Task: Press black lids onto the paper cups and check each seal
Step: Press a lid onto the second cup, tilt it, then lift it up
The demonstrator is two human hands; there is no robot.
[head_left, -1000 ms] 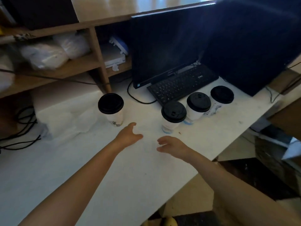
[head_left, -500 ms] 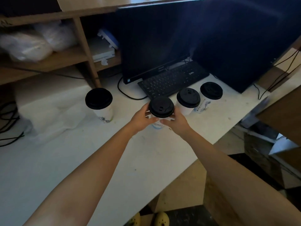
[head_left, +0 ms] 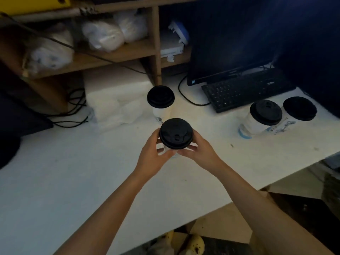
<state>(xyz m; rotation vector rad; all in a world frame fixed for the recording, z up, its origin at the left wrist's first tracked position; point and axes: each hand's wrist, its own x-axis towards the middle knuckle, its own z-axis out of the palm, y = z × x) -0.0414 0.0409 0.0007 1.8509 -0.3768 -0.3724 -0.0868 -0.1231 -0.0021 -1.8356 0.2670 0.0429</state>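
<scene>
- White paper cup (head_left: 166, 148) with round black plastic lid (head_left: 176, 133), frame centre, above white table (head_left: 73, 181).
- Left hand (head_left: 153, 156) and right hand (head_left: 199, 150): fingers curled around cup sides.
- Three other black-lidded cups: upper centre (head_left: 160, 102), two at right (head_left: 261, 117).

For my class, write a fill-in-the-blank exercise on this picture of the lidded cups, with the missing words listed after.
1. The number of cups with black lids on the table is ____.
2. The held cup is gripped by the left hand and the ____ hand.
3. The keyboard lies in front of the ____.
4. The two cups at the right stand near the keyboard, and their sides look to be ____.

Missing words: four; right; monitor; touching
</scene>
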